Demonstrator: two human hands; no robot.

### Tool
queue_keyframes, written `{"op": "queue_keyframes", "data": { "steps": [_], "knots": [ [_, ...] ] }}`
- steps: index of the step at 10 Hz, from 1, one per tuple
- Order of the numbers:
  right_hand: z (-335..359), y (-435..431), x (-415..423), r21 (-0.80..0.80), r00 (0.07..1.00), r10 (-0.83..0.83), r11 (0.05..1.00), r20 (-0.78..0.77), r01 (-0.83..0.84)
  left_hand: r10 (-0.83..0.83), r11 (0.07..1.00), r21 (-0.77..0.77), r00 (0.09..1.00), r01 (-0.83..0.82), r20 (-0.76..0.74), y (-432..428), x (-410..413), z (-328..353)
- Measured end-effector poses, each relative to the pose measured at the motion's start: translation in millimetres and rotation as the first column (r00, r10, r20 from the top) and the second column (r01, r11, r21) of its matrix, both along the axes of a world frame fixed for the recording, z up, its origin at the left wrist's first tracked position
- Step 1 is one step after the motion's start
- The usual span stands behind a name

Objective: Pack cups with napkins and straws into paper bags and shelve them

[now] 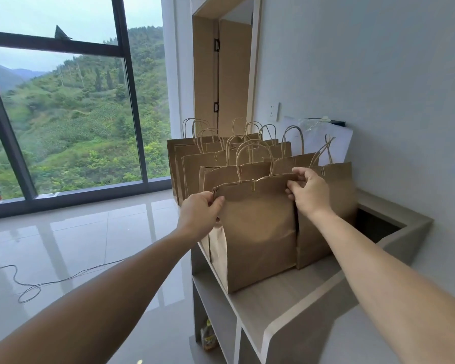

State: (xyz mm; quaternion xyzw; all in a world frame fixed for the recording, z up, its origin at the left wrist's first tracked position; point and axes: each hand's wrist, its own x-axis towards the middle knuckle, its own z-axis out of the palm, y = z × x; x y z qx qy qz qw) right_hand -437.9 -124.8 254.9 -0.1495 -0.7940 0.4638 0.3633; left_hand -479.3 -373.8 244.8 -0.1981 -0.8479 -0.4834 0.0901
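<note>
left hand [201,210] pinches front paper bag [258,232] top corner at 9 o'clock | right hand [309,191] pinches corner at 3 o'clock | bag upright on shelf [286,298] (more bags [208,164] behind, 12 o'clock)

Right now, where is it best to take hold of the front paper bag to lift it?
Probably by the twisted handles, from above: they arch upright over the front paper bag. The left hand and right hand pinch only its top corners.
</note>
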Motion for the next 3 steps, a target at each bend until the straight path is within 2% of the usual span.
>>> {"op": "queue_keyframes", "data": {
  "steps": [2,3],
  "knots": [
    [1.4,-38.2,47.9,0.262,0.978,-0.153,0.959,0.144,0.111,-0.038,0.999,-0.012,0.998,0.037,-0.046,-8.8,1.9,-3.1],
    [-12.9,-58.5,68.0,0.302,0.953,-0.138,0.952,0.27,0.052,-0.058,0.997,0.045,0.998,0.058,-0.009,-12.6,4.8,-7.8]
  ]
}}
